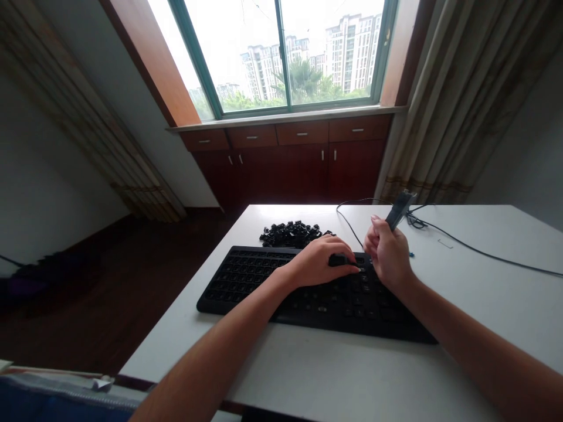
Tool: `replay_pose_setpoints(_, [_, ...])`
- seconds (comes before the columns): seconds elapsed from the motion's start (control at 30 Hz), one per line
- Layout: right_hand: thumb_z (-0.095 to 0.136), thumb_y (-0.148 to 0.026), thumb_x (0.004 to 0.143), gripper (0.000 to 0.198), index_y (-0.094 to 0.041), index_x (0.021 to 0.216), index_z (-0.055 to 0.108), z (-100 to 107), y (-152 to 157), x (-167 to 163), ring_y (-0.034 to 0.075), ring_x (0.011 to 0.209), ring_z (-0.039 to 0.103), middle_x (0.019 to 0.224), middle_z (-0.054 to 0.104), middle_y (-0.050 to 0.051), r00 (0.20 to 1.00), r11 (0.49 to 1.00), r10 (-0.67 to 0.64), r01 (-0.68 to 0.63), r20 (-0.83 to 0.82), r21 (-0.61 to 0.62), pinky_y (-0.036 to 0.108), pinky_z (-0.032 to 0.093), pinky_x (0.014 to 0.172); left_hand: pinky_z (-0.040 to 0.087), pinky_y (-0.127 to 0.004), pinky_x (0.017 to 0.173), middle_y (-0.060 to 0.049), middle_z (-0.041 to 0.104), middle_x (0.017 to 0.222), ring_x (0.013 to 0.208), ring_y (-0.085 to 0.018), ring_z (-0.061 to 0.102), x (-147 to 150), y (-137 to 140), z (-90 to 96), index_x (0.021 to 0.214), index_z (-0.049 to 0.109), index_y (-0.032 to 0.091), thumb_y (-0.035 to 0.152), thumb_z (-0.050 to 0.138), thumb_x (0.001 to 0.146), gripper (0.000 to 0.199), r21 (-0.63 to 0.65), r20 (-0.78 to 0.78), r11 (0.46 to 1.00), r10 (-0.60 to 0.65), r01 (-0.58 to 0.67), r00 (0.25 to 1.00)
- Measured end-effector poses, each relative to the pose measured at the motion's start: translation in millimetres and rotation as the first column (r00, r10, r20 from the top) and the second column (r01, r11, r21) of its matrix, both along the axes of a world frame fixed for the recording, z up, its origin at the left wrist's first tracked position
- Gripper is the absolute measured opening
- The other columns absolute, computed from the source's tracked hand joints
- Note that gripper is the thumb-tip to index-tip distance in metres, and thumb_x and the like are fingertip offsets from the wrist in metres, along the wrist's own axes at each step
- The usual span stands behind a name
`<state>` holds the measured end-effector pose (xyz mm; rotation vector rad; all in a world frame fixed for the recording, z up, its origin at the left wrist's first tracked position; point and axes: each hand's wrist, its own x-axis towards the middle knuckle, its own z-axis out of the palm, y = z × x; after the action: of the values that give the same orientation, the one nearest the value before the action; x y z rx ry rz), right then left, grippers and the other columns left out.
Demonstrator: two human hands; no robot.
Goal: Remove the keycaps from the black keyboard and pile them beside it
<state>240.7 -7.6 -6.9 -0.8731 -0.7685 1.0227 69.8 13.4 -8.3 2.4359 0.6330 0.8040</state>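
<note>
A black keyboard (pixel 246 272) lies on the white table, many of its left-hand positions showing bare sockets without keycaps. Over its right half rests my left hand (pixel 319 261), thumb and forefinger nearly pinched at a key near the top row; whatever is between them is too small to make out. My right hand (pixel 389 252) is wrapped round a dark, flat-handled tool (pixel 400 210) just above the keyboard's upper right part. The handle sticks up out of the fist, and its lower end is mostly hidden. Behind my left hand sits a pile of black keycaps (pixel 292 233).
A black cable (pixel 470 249) runs over the right side of the white table (pixel 343 366), with a thin bent wire (pixel 445 244) nearby. Beyond the table stand reddish-brown cabinets (pixel 281 170) under a window. Blue fabric (pixel 57 401) shows at lower left.
</note>
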Motion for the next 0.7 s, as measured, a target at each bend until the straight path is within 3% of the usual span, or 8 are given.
replay_pose_setpoints(0.07, [0.069,-0.035,0.085,0.042,-0.022,0.058,0.039,1.1,-0.4,0.5,0.007,0.041,0.029,0.051,0.033,-0.008,0.999,1.000,0.031,-0.031,-0.019,0.005,0.024,0.024,0.038,0.053,-0.030,0.084,-0.003,0.075,0.096,0.088,-0.018,0.069,-1.6,3.1,-0.8,0.099,0.072,0.022,0.037,0.070,0.090,0.017,-0.029,0.000,0.992,0.124,-0.124,0.992])
replay_pose_setpoints(0.13, [0.068,-0.035,0.085,0.038,-0.022,0.059,0.043,2.2,-0.7,0.9,0.007,0.042,0.031,0.051,0.036,-0.007,0.995,0.997,0.083,-0.083,-0.048,-0.001,0.024,0.026,0.039,0.053,-0.030,0.079,-0.002,0.076,0.096,0.084,-0.018,0.070,-4.5,7.4,-2.9,0.102,0.071,0.023,0.035,0.066,0.092,0.017,0.025,-0.025,0.956,0.292,-0.291,0.956])
replay_pose_setpoints(0.27, [0.070,-0.036,0.083,0.030,-0.020,0.064,0.053,1.6,-0.5,1.1,0.009,0.048,0.041,0.058,0.046,-0.004,0.991,0.991,0.130,-0.131,-0.044,-0.015,0.024,0.034,0.043,0.049,-0.040,0.092,-0.005,0.076,0.101,0.095,-0.025,0.068,-10.2,14.2,-8.3,0.099,0.074,0.024,0.031,0.067,0.090,0.014,0.165,-0.059,0.878,0.463,-0.449,0.884])
replay_pose_setpoints(0.4, [0.071,-0.035,0.082,0.017,-0.017,0.081,0.069,0.7,1.5,4.0,0.011,0.057,0.050,0.067,0.053,-0.002,0.989,0.989,0.144,-0.144,-0.017,0.018,0.025,0.041,0.050,0.043,-0.048,0.100,-0.006,0.074,0.107,0.102,-0.028,0.066,-11.9,14.6,-11.2,0.098,0.076,0.025,0.030,0.066,0.089,0.013,0.200,-0.066,0.857,0.495,-0.475,0.866])
replay_pose_setpoints(0.5, [0.072,-0.030,0.081,0.021,-0.017,0.097,0.073,3.6,2.5,8.6,0.010,0.056,0.048,0.069,0.053,-0.003,0.981,0.982,0.188,-0.187,-0.036,0.028,0.024,0.040,0.049,0.043,-0.047,0.100,-0.006,0.073,0.111,0.105,-0.028,0.065,-10.2,12.0,-9.9,0.102,0.075,0.025,0.030,0.064,0.091,0.016,0.217,-0.063,0.856,0.492,-0.469,0.868])
replay_pose_setpoints(0.63, [0.070,-0.023,0.079,0.031,-0.025,0.110,0.067,7.6,3.1,12.6,0.008,0.046,0.036,0.062,0.047,-0.008,0.989,0.991,0.135,-0.133,-0.063,0.025,0.021,0.029,0.042,0.047,-0.042,0.097,-0.006,0.072,0.112,0.104,-0.025,0.065,-3.8,3.7,-4.5,0.106,0.072,0.023,0.029,0.059,0.094,0.019,0.230,-0.062,0.913,0.359,-0.337,0.931])
replay_pose_setpoints(0.7, [0.069,-0.023,0.079,0.026,-0.025,0.105,0.065,7.2,3.6,12.8,0.008,0.043,0.033,0.058,0.044,-0.009,0.991,0.994,0.107,-0.107,-0.082,-0.006,0.021,0.026,0.041,0.048,-0.041,0.097,-0.007,0.072,0.112,0.103,-0.025,0.065,0.8,-2.6,-1.8,0.108,0.071,0.023,0.029,0.057,0.096,0.020,0.231,-0.068,0.944,0.258,-0.237,0.964])
